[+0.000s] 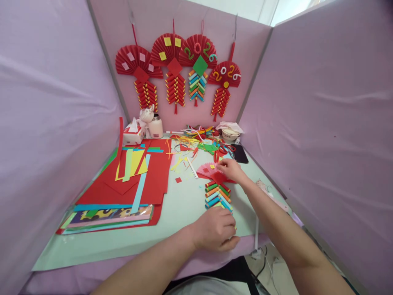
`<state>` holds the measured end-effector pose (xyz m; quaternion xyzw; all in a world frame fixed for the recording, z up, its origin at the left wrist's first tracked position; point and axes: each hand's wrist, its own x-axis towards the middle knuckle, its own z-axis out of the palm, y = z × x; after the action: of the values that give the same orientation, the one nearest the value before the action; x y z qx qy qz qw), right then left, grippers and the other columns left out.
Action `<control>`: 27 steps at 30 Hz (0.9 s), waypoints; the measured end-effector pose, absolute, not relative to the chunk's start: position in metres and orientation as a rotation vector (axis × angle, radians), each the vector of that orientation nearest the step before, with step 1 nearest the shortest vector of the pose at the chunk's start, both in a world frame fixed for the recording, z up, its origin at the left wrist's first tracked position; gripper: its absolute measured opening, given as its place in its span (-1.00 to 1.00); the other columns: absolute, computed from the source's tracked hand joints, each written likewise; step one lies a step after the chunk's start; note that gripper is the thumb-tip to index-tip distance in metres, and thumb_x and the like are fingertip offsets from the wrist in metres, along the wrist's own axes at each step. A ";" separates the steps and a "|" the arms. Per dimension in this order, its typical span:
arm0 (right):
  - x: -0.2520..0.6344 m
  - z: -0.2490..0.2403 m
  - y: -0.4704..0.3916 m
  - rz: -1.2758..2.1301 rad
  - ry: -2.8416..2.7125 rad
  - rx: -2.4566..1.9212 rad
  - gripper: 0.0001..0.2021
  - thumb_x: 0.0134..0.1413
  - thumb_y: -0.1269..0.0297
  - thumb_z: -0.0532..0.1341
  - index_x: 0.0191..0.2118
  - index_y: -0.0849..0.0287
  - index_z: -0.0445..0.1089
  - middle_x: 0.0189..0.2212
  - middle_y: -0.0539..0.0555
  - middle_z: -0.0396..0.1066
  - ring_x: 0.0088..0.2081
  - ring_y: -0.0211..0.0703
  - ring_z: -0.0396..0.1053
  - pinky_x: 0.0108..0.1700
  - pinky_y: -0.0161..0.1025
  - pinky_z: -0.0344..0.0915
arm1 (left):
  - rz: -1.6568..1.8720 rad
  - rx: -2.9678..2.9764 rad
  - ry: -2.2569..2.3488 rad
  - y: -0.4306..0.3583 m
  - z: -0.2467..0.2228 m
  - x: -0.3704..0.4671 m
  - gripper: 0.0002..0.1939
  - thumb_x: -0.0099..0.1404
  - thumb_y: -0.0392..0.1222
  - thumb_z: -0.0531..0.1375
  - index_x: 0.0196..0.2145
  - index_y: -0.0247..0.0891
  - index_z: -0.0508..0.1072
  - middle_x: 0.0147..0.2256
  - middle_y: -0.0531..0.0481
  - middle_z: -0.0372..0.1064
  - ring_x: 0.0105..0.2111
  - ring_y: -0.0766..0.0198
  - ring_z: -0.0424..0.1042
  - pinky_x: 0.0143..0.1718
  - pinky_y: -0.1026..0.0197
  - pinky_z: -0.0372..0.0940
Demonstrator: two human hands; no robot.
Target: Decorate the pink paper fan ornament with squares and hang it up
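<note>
A paper firecracker ornament lies on the table in front of me. Its top is a pink paper fan (204, 168) with small squares on it and a red diamond (218, 177) below. Under that hangs a chain of colourful paper rolls (217, 194). My right hand (229, 169) is over the fan's right side, fingertips pinched together at its surface; what they hold is too small to make out. Curled closed, my left hand (216, 228) rests over the chain's lower end and hides it. Whatever its fingers hold is hidden.
Red paper sheets (123, 194) and colored strips cover the left side. A white-handled cutter (192, 168), paper scraps, red scissors (223, 149) and a black phone (240, 153) lie farther back. A tissue box (134, 134) and jar (156, 126) stand rear left. Finished fan ornaments (175, 67) hang behind.
</note>
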<state>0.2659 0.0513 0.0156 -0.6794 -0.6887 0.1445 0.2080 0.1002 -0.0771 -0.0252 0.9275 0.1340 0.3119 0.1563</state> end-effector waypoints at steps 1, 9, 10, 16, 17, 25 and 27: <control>0.258 0.017 0.044 0.426 -1.995 -1.822 -0.82 0.09 0.20 0.15 -0.34 0.12 0.48 -0.28 0.02 0.50 -0.19 -0.13 0.35 -0.16 -0.27 0.13 | 0.885 2.695 0.317 -0.079 -0.026 0.102 -0.78 0.23 -0.11 0.11 -0.54 -0.16 0.39 -0.49 -0.08 0.38 -0.40 0.21 0.37 -0.32 0.11 0.23; 0.200 0.014 0.010 0.184 -2.601 -1.621 -0.81 0.06 0.31 0.19 -0.20 0.10 0.51 -0.15 0.14 0.41 -0.03 0.04 0.21 -0.01 -0.03 0.00 | 0.915 2.821 0.233 -0.078 -0.029 0.103 -0.76 0.20 -0.14 0.11 -0.59 -0.18 0.35 -0.54 -0.08 0.37 -0.46 0.21 0.33 -0.42 0.11 0.15; 0.197 0.012 0.010 0.160 -2.609 -1.654 -0.80 0.05 0.32 0.19 -0.20 0.12 0.50 -0.15 0.17 0.41 -0.02 0.08 0.19 -0.01 -0.01 -0.01 | 0.929 2.814 0.236 -0.077 -0.030 0.103 -0.77 0.20 -0.14 0.11 -0.60 -0.18 0.35 -0.54 -0.07 0.36 -0.46 0.21 0.33 -0.43 0.11 0.15; 0.188 0.003 0.014 0.178 -2.526 -1.724 -0.82 -0.04 0.44 0.18 -0.28 0.17 0.48 -0.18 0.20 0.42 -0.01 0.13 0.19 -0.03 0.02 0.00 | 0.930 2.829 0.244 -0.073 -0.030 0.101 -0.76 0.21 -0.13 0.09 -0.58 -0.19 0.37 -0.55 -0.06 0.35 -0.48 0.21 0.29 -0.44 0.09 0.14; 0.188 0.003 0.015 0.196 -2.500 -1.723 -0.83 -0.05 0.44 0.18 -0.30 0.17 0.47 -0.18 0.19 0.42 -0.01 0.11 0.20 -0.02 0.01 0.00 | 0.926 2.832 0.251 -0.073 -0.029 0.101 -0.75 0.22 -0.13 0.09 -0.57 -0.20 0.38 -0.55 -0.06 0.35 -0.47 0.21 0.29 -0.43 0.09 0.14; 0.220 0.009 0.013 0.605 -2.011 -1.679 -0.78 0.11 0.15 0.13 -0.36 0.20 0.39 -0.42 0.04 0.44 -0.35 -0.18 0.33 -0.27 -0.24 0.20 | 1.220 2.409 0.803 -0.070 -0.021 0.095 -0.82 0.27 -0.23 0.06 -0.40 -0.22 0.44 -0.37 -0.09 0.43 -0.31 0.18 0.35 -0.23 0.09 0.22; 0.233 0.012 0.003 0.879 -1.667 -1.527 -0.74 0.02 0.07 0.21 -0.40 0.20 0.38 -0.48 0.01 0.40 -0.41 -0.22 0.32 -0.32 -0.28 0.22 | 1.346 2.075 1.001 -0.064 -0.018 0.092 -0.88 0.27 -0.24 0.09 -0.35 -0.22 0.43 -0.31 -0.08 0.41 -0.25 0.19 0.35 -0.17 0.10 0.23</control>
<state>0.2329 0.0027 0.0125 -0.5896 -0.6436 0.3396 0.3506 0.0923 -0.0636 -0.0180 0.7560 0.3646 0.4904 0.2348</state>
